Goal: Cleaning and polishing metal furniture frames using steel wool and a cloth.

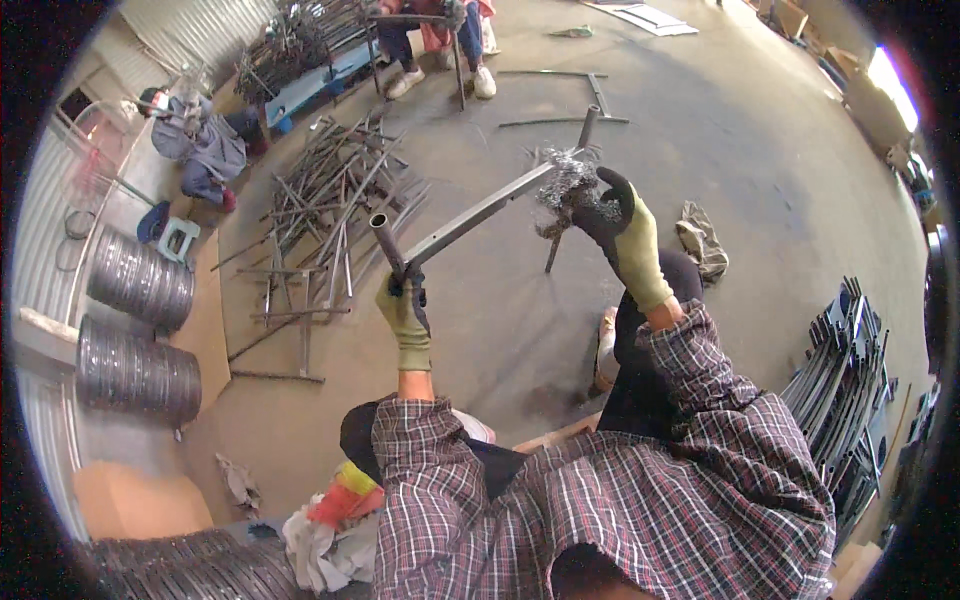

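Observation:
A dark metal tube frame (478,217) hangs in front of me, its flat crossbar joining two round legs. My left hand (406,308), in a green glove with dark palm, is closed around the near leg just below its joint with the crossbar. The open end of that tube points up. My right hand (622,228), gloved alike, holds a tangled wad of steel wool (566,188) against the far leg, where the crossbar meets it. The wool hides that joint. The lower part of the far leg shows beneath it.
A loose heap of metal frames (340,200) lies on the floor ahead left. Another frame (600,95) lies farther off. Stacked dark frames (845,380) stand at my right, near a crumpled cloth (702,242). Black coils (140,370) stand at left. Two people work beyond.

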A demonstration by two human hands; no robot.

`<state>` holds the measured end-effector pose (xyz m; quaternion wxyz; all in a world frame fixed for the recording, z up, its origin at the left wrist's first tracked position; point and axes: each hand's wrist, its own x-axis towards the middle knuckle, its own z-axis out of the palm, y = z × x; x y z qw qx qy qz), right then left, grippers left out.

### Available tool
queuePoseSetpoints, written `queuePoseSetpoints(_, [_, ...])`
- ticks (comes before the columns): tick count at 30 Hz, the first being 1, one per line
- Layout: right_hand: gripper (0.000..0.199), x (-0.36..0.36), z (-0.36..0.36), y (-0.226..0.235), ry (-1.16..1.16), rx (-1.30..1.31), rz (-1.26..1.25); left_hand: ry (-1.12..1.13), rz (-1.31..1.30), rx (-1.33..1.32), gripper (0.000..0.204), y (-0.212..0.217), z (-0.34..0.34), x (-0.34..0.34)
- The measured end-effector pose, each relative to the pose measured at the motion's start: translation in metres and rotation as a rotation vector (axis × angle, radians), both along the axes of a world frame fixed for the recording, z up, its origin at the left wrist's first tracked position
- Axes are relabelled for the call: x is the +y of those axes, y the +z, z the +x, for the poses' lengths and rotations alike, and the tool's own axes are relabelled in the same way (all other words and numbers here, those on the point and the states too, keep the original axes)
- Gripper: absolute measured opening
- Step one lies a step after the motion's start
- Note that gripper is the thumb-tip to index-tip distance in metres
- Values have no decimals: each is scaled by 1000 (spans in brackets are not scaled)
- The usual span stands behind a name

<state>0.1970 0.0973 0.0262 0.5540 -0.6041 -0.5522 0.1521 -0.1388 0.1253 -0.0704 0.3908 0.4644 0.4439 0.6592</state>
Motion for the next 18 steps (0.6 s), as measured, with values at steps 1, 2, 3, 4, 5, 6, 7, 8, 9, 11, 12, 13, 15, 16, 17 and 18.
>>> queuePoseSetpoints(1, [53, 0, -3, 3, 35, -45, 41, -40, -22, 32, 28, 2, 2, -5])
queuePoseSetpoints(2, [52, -1, -7, 7, 36, -99, 65, -65, -40, 55, 28, 5, 3, -9])
queuePoseSetpoints(3, [51, -1, -10, 12, 52, -167, 68, -84, -53, 77, 28, 6, 2, -14])
queuePoseSetpoints(4, [51, -1, -13, 18, 31, -231, 124, -139, 119, -11, 26, 6, 2, -17])
queuePoseSetpoints(5, [50, 1, -18, 23, 19, -308, 158, -94, 116, -37, 24, 5, -1, -20])
queuePoseSetpoints(6, [49, 5, -23, 28, 8, -388, 197, -73, 99, -46, 23, 3, -4, -21])
queuePoseSetpoints(7, [49, 10, -31, 30, 2, -467, 217, -33, 95, -60, 22, 0, -8, -21])
queuePoseSetpoints(8, [49, 16, -40, 31, -2, -555, 236, 26, 51, -81, 20, -4, -11, -22])
queuePoseSetpoints(9, [49, 22, -52, 29, -30, -633, 297, 29, 57, -71, 19, -8, -15, -20])
queuePoseSetpoints(11, [47, 32, -79, 18, 79, -788, 166, 74, 47, -27, 16, -17, -17, -19])
queuePoseSetpoints(12, [48, 33, -94, 10, 157, -846, 194, 124, 185, 201, 13, -21, -18, -19])
queuePoseSetpoints(13, [50, 32, -107, 3, 250, -917, 131, 180, 130, 321, 13, -25, -16, -21])
queuePoseSetpoints(15, [56, 23, -129, -10, 367, -903, 140, 260, -65, 560, 12, -29, -10, -24])
queuePoseSetpoints(16, [60, 17, -138, -16, 385, -872, 161, 266, 145, 487, 16, -31, -7, -28])
queuePoseSetpoints(17, [60, 9, -143, -19, 422, -831, 196, 270, 121, 447, 18, -32, -2, -27])
queuePoseSetpoints(18, [59, 3, -148, -22, 456, -830, 134, 276, 91, 405, 21, -32, 1, -26])
